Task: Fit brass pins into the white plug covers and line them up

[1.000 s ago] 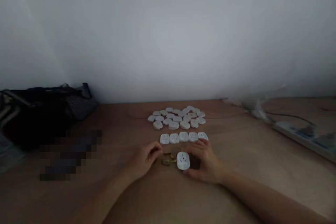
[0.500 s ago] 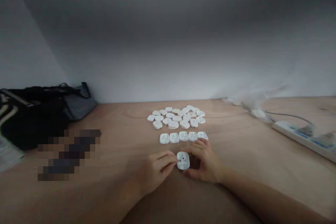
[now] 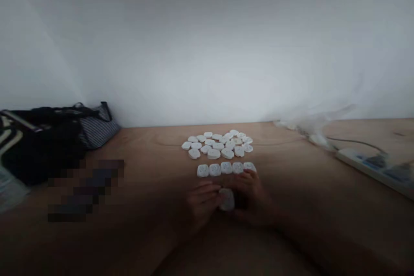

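Observation:
A white square piece (image 3: 227, 199) is between my two hands, above the table's near part. My left hand (image 3: 203, 202) has its fingers pinched together at the piece's left edge. On the other side, my right hand (image 3: 254, 196) curls round the piece, thumb below and fingers above, gripping it. Just beyond lies a row of several white square pieces (image 3: 214, 170), the rightmost partly hidden by my right fingers. Farther back is a loose cluster of several similar white pieces (image 3: 214, 154). The near part is dark, so fine detail on the held piece is lost.
A black bag (image 3: 42, 151) with a striped part stands at the left. A blurred-out dark object (image 3: 87, 189) lies in front of it. At the right are a white power strip (image 3: 371, 168) with plugs and cable, and a clear plastic bag (image 3: 318, 127). A pale wall rises behind.
The near part of the view has darkened and the wall looks brighter. My left hand and the held piece have shifted slightly right. The row and the cluster have not moved.

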Motion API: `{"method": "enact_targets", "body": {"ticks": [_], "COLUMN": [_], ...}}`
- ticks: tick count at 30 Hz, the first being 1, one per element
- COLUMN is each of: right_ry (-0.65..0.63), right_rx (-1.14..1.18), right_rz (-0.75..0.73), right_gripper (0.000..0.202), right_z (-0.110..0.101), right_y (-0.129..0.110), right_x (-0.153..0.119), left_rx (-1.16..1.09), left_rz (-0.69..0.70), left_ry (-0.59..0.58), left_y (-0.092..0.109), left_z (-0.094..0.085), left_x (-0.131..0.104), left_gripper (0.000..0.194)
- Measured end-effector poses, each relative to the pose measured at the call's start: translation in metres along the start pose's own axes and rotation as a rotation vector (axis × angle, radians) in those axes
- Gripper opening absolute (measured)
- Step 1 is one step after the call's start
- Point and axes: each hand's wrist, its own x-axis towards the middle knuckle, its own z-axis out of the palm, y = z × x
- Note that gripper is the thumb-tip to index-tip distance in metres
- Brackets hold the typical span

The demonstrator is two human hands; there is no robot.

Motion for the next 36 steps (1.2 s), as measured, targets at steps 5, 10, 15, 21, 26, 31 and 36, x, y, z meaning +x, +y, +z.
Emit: {"method": "enact_targets", "body": {"ticks": [5,10,15,21,26,31,36], "right_ry": [-0.001,-0.011,-0.008,-0.015,-0.01,0.002,-0.019], "right_rx": [-0.009,0.027,0.018,0.022,0.016,0.041,0.061], "right_rz": [0.031,0.037,0.046,0.038,0.02,-0.002,-0.01], "right_gripper": [0.047,0.045,0.043,0.043,0.044,0.047,0.045], "right_z": [-0.003,-0.004,-0.004,-0.004,-0.003,-0.003,-0.005], "right_y": [-0.001,-0.003,-0.005,-0.004,-0.002,-0.003,-0.005], "right_x": [0.0,0.001,0.001,0.001,0.0,0.001,0.002], "left_rx": [0.01,-0.141,-0.218,-0.13,-0.124,-0.279,-0.311], "left_rz": [-0.206,-0.673,-0.776,-0.733,-0.734,-0.644,-0.469], "left_ry": [0.047,-0.31,-0.353,-0.31,-0.163,0.054,0.204], "left_y": [-0.01,-0.031,-0.036,-0.03,-0.028,-0.011,0.005], "left_z": [-0.017,-0.049,-0.049,-0.039,-0.037,-0.02,-0.002], "left_x": [0.0,-0.016,-0.025,-0.015,-0.011,-0.002,0.005], "left_gripper": [0.031,0.015,0.024,0.013,0.016,0.011,0.005]}}
